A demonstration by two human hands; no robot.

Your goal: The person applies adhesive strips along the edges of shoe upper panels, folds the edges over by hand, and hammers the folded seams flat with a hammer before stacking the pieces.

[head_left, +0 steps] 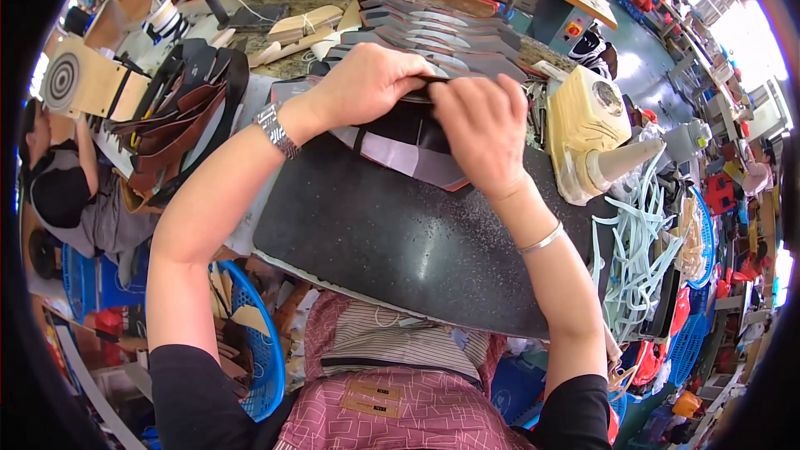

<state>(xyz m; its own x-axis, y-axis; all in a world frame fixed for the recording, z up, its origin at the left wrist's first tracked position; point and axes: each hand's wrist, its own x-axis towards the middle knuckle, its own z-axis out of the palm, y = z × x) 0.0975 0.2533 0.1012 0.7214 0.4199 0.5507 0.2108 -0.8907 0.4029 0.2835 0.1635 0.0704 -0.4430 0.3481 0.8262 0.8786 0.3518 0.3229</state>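
Hands meet over a dark stone slab (pixel 400 242) on a cluttered workbench. Left hand (pixel 367 83) and right hand (pixel 483 129) both pinch the upper edge of a black leather piece (pixel 408 137) with pale grey panels, fingers closed on it, fingertips almost touching each other. That piece lies flat on the slab's far end, spreading below and between the two hands (its top edge hidden under the fingers). A fanned row of grey cut pieces (pixel 442 29) lies just beyond; a cream machine (pixel 587 129) stands at the right.
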